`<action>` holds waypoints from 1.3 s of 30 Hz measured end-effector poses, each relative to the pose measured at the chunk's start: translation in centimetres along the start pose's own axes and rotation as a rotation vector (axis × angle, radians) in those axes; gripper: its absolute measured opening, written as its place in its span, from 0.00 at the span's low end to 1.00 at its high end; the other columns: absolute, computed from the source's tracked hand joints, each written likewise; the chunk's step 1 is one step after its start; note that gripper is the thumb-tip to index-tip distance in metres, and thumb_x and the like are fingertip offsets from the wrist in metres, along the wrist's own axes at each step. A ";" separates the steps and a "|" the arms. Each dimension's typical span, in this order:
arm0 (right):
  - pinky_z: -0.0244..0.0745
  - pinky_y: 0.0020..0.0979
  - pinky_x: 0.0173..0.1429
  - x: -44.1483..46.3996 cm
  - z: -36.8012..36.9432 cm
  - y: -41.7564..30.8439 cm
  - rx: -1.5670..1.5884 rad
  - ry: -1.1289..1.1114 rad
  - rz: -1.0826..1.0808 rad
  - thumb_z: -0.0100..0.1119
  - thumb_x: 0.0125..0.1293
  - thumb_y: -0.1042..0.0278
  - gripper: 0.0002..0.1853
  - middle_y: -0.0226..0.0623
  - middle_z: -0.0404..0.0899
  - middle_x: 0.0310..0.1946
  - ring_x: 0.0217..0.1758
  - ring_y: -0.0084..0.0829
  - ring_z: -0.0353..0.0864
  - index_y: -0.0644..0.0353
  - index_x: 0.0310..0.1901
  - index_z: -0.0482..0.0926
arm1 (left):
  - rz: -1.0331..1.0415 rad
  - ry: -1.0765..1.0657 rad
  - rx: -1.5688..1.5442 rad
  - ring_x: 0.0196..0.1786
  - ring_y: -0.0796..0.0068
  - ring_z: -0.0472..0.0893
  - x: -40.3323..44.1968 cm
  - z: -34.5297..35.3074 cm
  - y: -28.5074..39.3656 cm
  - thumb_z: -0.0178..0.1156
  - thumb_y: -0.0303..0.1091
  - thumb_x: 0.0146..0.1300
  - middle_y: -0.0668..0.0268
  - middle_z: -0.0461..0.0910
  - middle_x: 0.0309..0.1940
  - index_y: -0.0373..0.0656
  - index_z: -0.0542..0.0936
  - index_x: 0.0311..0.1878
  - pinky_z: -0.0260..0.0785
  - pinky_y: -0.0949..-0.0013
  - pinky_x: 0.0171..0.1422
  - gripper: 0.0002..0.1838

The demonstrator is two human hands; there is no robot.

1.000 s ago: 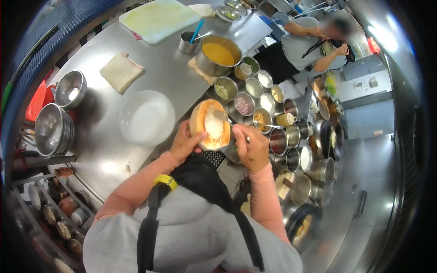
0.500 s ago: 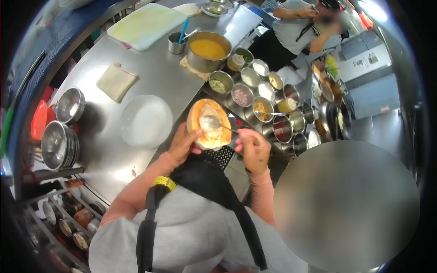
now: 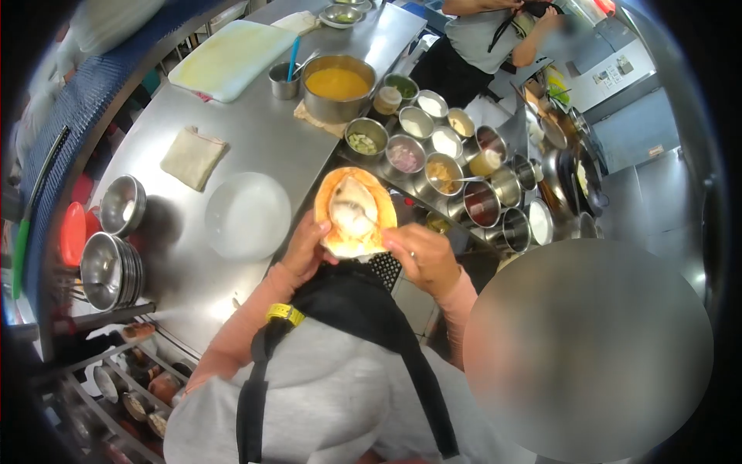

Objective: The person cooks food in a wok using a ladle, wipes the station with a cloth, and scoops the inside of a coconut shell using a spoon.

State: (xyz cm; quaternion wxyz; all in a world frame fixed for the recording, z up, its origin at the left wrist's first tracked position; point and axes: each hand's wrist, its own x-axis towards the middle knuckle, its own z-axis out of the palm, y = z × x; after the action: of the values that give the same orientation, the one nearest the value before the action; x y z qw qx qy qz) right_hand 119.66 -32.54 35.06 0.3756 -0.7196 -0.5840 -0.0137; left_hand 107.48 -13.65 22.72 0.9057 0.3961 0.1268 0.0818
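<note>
An oval, bread-like piece with a golden-orange rim and a pale hollow is held up in front of my apron; its exact kind is unclear. My left hand grips it from the lower left, thumb on the rim. My right hand is closed at the lower right edge, pinching a thin spoon handle. The spoon's bowl seems to lie against the pale inside, blurred by glare. To the left, a round white plate rests on the steel counter.
Steel containers of ingredients, such as a tub of chopped onion, stand to the right. Beyond are a pot of orange liquid, a folded cloth and a cutting board. Stacked bowls sit at left. Another person stands at upper right.
My right hand has come closer to the piece's lower right edge, and the spoon has shifted within the hollow. My left hand keeps its hold. The view has turned slightly.
</note>
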 end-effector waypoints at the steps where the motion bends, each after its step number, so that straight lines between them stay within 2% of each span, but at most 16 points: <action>1: 0.77 0.35 0.36 -0.3 -0.4 -0.4 -0.016 -0.049 -0.001 0.65 0.67 0.73 0.07 0.41 0.84 0.34 0.33 0.39 0.83 0.62 0.45 0.85 | 0.009 -0.001 0.004 0.43 0.79 0.84 0.1 0.1 0.1 0.60 0.52 0.68 0.64 0.81 0.48 0.41 0.67 0.67 0.79 0.79 0.29 0.32; 5: 0.78 0.35 0.36 0.0 -0.7 0.1 -0.093 0.030 0.010 0.66 0.65 0.72 0.09 0.40 0.84 0.33 0.32 0.39 0.83 0.61 0.46 0.86 | 0.016 -0.016 0.041 0.42 0.80 0.84 -0.1 -0.9 -0.4 0.60 0.52 0.67 0.64 0.81 0.48 0.40 0.67 0.66 0.78 0.80 0.29 0.33; 8: 0.77 0.35 0.34 -0.8 -0.2 -0.1 0.001 -0.063 -0.017 0.66 0.65 0.72 0.08 0.39 0.83 0.32 0.30 0.39 0.82 0.61 0.45 0.85 | 0.017 0.004 0.046 0.41 0.80 0.83 -0.2 -0.3 0.1 0.61 0.52 0.67 0.64 0.81 0.48 0.38 0.67 0.66 0.77 0.80 0.29 0.33; 11: 0.77 0.35 0.33 -1.0 0.0 0.4 -0.112 0.040 -0.092 0.66 0.65 0.72 0.07 0.39 0.83 0.31 0.29 0.39 0.82 0.60 0.44 0.85 | 0.039 0.012 0.072 0.40 0.81 0.82 -0.3 -0.6 0.0 0.61 0.51 0.66 0.64 0.80 0.48 0.38 0.67 0.66 0.75 0.81 0.28 0.33; 14: 0.77 0.35 0.33 -1.1 0.8 0.1 -0.107 -0.027 -0.013 0.66 0.65 0.73 0.06 0.39 0.82 0.30 0.29 0.39 0.82 0.60 0.43 0.84 | 0.066 0.072 0.095 0.38 0.82 0.81 -0.3 0.0 -0.2 0.62 0.50 0.66 0.65 0.80 0.46 0.37 0.68 0.66 0.73 0.82 0.28 0.33; 19: 0.78 0.35 0.35 -1.2 0.6 -1.2 0.000 0.056 0.097 0.65 0.66 0.73 0.06 0.41 0.83 0.32 0.30 0.40 0.83 0.62 0.42 0.84 | 0.065 0.089 0.065 0.36 0.83 0.81 -0.4 0.6 0.5 0.62 0.48 0.67 0.65 0.80 0.44 0.36 0.69 0.64 0.72 0.81 0.27 0.31; 22: 0.79 0.35 0.35 -1.6 1.0 -0.7 0.063 0.040 0.151 0.64 0.66 0.73 0.06 0.42 0.84 0.32 0.31 0.40 0.84 0.63 0.42 0.84 | -0.014 0.006 0.115 0.50 0.76 0.83 0.1 -0.7 0.1 0.59 0.49 0.68 0.63 0.77 0.57 0.43 0.62 0.71 0.80 0.76 0.34 0.34; 24: 0.78 0.35 0.35 -1.3 0.4 -1.0 0.055 0.083 0.223 0.64 0.66 0.73 0.06 0.42 0.84 0.32 0.31 0.40 0.84 0.63 0.42 0.84 | 0.033 0.041 0.086 0.39 0.80 0.81 0.0 0.4 0.3 0.60 0.47 0.68 0.65 0.79 0.47 0.39 0.67 0.66 0.75 0.79 0.29 0.30; 25: 0.78 0.35 0.35 -1.2 0.6 -0.9 0.052 0.068 0.177 0.64 0.66 0.73 0.06 0.42 0.84 0.32 0.31 0.40 0.84 0.63 0.42 0.84 | 0.057 0.061 0.072 0.34 0.83 0.80 -0.1 1.0 0.6 0.61 0.46 0.68 0.65 0.81 0.42 0.36 0.69 0.64 0.72 0.81 0.27 0.29; 28: 0.78 0.35 0.35 -1.1 1.0 -0.6 0.016 0.080 0.072 0.64 0.66 0.73 0.06 0.42 0.84 0.31 0.30 0.40 0.83 0.63 0.42 0.84 | -0.012 -0.006 0.125 0.50 0.76 0.83 0.4 -0.5 0.0 0.60 0.50 0.67 0.63 0.77 0.56 0.44 0.63 0.69 0.80 0.76 0.34 0.33; 30: 0.78 0.35 0.35 -1.0 0.9 -0.4 -0.035 0.149 0.034 0.64 0.66 0.74 0.06 0.42 0.83 0.30 0.29 0.40 0.82 0.64 0.42 0.84 | -0.007 0.056 0.142 0.50 0.76 0.83 0.5 -0.5 -0.2 0.60 0.49 0.67 0.63 0.77 0.56 0.44 0.63 0.69 0.79 0.76 0.34 0.33; 33: 0.78 0.32 0.32 -1.7 1.2 1.3 -0.149 0.168 0.035 0.62 0.69 0.72 0.07 0.40 0.83 0.29 0.27 0.35 0.82 0.66 0.43 0.84 | -0.001 0.118 0.185 0.49 0.77 0.82 0.3 -0.7 -0.7 0.61 0.49 0.67 0.64 0.77 0.57 0.44 0.63 0.70 0.79 0.76 0.35 0.33; 36: 0.76 0.27 0.28 -3.7 5.1 2.8 0.671 0.428 0.889 0.60 0.73 0.68 0.10 0.38 0.83 0.28 0.24 0.27 0.81 0.67 0.45 0.83 | 0.010 0.149 0.169 0.50 0.77 0.82 0.7 -0.4 -0.9 0.61 0.48 0.68 0.64 0.77 0.57 0.44 0.63 0.69 0.79 0.76 0.35 0.32; 37: 0.75 0.24 0.27 -3.8 5.4 3.6 0.953 0.504 0.998 0.58 0.74 0.65 0.13 0.36 0.82 0.28 0.24 0.22 0.79 0.67 0.47 0.82 | 0.014 0.164 0.150 0.50 0.77 0.82 0.8 -0.2 -0.9 0.61 0.48 0.68 0.64 0.77 0.57 0.44 0.64 0.69 0.79 0.76 0.35 0.32; 39: 0.75 0.24 0.26 -4.1 5.2 3.7 1.049 0.518 0.978 0.59 0.74 0.65 0.12 0.37 0.82 0.27 0.22 0.22 0.77 0.67 0.47 0.82 | 0.004 0.163 0.150 0.50 0.77 0.81 0.7 0.1 -0.8 0.61 0.48 0.68 0.64 0.77 0.57 0.44 0.64 0.69 0.79 0.76 0.35 0.32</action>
State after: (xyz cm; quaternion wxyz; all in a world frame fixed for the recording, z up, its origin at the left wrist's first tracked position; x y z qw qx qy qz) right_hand 119.29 -33.19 27.48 0.7567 -0.5973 -0.0220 0.2650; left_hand 108.23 -14.03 22.08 0.8601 0.4550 0.2050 0.1058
